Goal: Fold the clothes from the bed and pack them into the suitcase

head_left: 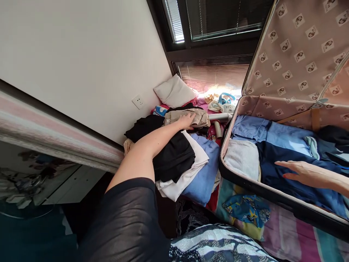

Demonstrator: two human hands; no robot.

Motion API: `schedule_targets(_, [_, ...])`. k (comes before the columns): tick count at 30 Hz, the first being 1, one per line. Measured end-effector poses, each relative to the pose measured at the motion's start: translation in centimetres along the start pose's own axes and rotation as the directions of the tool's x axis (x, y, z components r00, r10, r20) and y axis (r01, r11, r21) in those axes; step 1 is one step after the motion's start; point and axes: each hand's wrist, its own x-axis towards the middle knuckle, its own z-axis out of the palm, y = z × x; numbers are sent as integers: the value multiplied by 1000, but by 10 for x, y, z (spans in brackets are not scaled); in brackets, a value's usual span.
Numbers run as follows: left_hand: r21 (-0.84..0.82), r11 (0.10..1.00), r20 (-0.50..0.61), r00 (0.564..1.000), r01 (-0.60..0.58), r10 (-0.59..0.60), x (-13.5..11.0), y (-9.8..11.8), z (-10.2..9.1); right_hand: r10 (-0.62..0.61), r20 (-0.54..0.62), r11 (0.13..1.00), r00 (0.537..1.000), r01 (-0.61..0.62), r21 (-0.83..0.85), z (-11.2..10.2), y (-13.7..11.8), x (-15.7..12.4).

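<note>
My left hand [187, 120] reaches forward and rests on a folded beige garment [202, 117], its fingers stretched over the cloth. Nearer to me lies a pile of folded clothes: a black garment [174, 156], a white one [200, 156] and a blue one [208, 182]. At the right, an open suitcase [226, 171] holds folded clothing, among it a light grey piece [242, 156], light blue pieces [291, 136] and a navy garment [275, 160]. My right hand [298, 173] is over the navy garment with fingers extended; whether it touches the cloth I cannot tell.
A white pillow [176, 91] leans in the corner by the window blinds [215, 74]. The suitcase lid [294, 47] stands raised. A wall with a socket [138, 102] borders the left. A bright blue patterned cloth [249, 211] lies before the suitcase on a striped cover [286, 233].
</note>
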Motion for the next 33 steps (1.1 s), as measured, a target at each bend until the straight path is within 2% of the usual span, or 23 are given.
schedule_targets(3, [-100, 987, -68, 990, -128, 122, 11, -9, -14, 10, 140, 990, 990, -29, 137, -5, -6, 2])
schedule_targets(6, [-156, 965, -60, 978, -209, 202, 18, -18, -28, 47, 161, 983, 986, -74, 167, -7, -3, 0])
schedule_targets(9, [-48, 983, -16, 984, -177, 176, 18, -15, -28, 65, 175, 978, 982, -97, 182, -11, 2, -3])
schedule_targets(14, [145, 987, 16, 998, -65, 63, 12, -1, -13, 79, 171, 970, 982, -115, 214, -15, -1, -13])
schedule_targets(18, [151, 987, 18, 999, -52, 50, 12, -2, -11, 103, 191, 966, 976, -145, 216, -12, -1, -19])
schedule_targets(22, [147, 984, 12, 995, -96, 95, 11, -5, -15, 97, 140, 959, 985, -130, 252, -6, 7, -22])
schedule_targets(25, [186, 980, 19, 998, -64, 62, 9, -1, -11, 86, 123, 957, 989, -116, 264, -5, 11, -22])
schedule_targets(28, [222, 975, 39, 999, -30, 21, 9, 4, -6, 100, 144, 957, 985, -135, 258, -7, 7, -22])
schedule_targets(33, [259, 964, 61, 997, -57, 43, 13, 3, -5, 86, 157, 957, 984, -126, 261, -13, -3, -19])
